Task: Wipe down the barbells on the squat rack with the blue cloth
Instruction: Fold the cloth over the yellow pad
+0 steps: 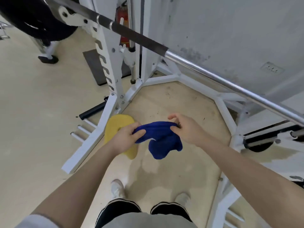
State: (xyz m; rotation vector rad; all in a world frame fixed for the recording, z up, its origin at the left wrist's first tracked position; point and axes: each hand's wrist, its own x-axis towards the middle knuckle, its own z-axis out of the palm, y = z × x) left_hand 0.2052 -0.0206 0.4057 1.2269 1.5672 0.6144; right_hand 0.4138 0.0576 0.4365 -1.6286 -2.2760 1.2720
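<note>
A blue cloth hangs bunched between both hands at waist height, well below the bar. My left hand grips its left end and also holds a yellow cloth that droops behind it. My right hand pinches the blue cloth's upper right edge. The barbell runs diagonally from upper left to right, chrome on the right and dark knurled toward the left, resting on the white squat rack. Black weight plates sit on its left end.
The rack's white base frame surrounds the beige floor where I stand; my two shoes show below. A red fire extinguisher stands behind the upright by the grey wall. Another loaded bar end lies low at the right.
</note>
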